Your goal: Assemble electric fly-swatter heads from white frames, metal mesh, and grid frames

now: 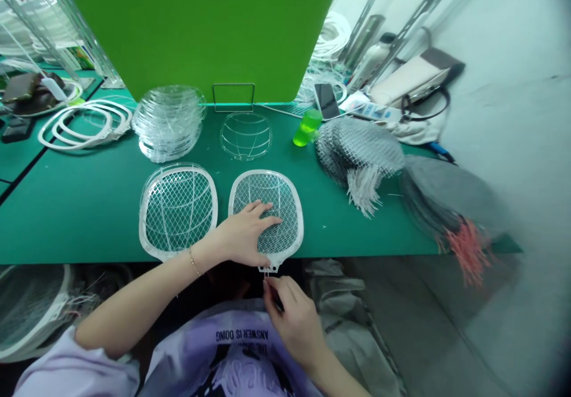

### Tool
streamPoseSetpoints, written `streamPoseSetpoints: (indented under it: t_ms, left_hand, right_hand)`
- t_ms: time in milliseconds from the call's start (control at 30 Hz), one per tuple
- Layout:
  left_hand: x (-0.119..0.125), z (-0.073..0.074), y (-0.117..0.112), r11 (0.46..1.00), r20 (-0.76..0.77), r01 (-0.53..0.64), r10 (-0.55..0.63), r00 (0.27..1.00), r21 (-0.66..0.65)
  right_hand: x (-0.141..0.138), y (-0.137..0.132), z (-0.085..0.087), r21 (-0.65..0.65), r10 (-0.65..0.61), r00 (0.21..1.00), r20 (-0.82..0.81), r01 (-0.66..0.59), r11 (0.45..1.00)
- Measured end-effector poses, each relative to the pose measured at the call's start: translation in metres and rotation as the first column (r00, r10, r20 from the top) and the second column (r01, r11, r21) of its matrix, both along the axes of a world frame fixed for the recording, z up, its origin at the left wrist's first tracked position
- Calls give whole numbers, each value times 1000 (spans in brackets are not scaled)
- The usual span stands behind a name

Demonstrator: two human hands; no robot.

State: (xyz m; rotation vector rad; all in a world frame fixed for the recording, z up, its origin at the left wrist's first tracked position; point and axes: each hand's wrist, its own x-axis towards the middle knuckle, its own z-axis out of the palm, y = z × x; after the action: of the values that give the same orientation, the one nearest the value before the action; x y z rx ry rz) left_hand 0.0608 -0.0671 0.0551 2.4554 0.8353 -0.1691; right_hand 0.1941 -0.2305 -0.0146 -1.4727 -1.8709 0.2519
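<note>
A white-framed mesh racket head (pixel 298 224) lies on the green table near its front edge, its narrow neck pointing toward me. My left hand (pixel 247 230) rests across its mesh with the fingers spread, the thumb down by the neck. Just below the neck, my right hand (pixel 294 319) pinches thin wires (pixel 266 273) that come out of it. To the left lies a second mesh racket head (pixel 178 206), with a clear plastic piece partly under it. A single clear ribbed plastic frame (pixel 246 136) lies behind the heads.
Clear frames are stacked (pixel 169 123) at the back left, beside white hoops (pixel 87 123). On the right are metal mesh sheets (pixel 357 147) with white wires, grey mesh sheets (pixel 450 197) with red wires, a green cylinder (pixel 307 128) and a phone (pixel 327 100). A green board (pixel 200 34) stands behind.
</note>
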Motion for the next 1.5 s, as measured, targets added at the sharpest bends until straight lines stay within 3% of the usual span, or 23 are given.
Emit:
streamPoseSetpoints:
  t_ms: [167,333,467,833,1067,1200,1333,1500]
  left_hand:
    - [-2,-3,0,1000,40,1,-2,999,13]
    - [-2,-6,0,1000,39,4,-5,999,16]
    - [-1,-6,0,1000,30,11,-11,999,25]
    - [4,-1,0,998,27,13,-15,1000,68]
    - [7,0,0,998,5,-12,11,1000,67]
    - [4,0,1,997,44,10,-13,999,70]
    - [4,1,1,997,32,4,-6,999,78]
    - [5,1,0,997,29,6,-8,1000,72]
  right_hand:
    - [0,1,-12,51,12,999,31,-13,999]
    - [8,3,-30,237,58,998,-17,-53,970]
    - [16,6,-38,299,83,996,24,-87,950]
    - [21,25,-19,338,183,966,181,-236,911]
    - [35,31,-12,250,312,865,392,-427,869]
    - [46,25,-13,293,251,889,384,-375,879]
    - [49,12,-31,345,145,943,300,-249,905]
    - [47,12,-36,364,193,948,255,-279,889]
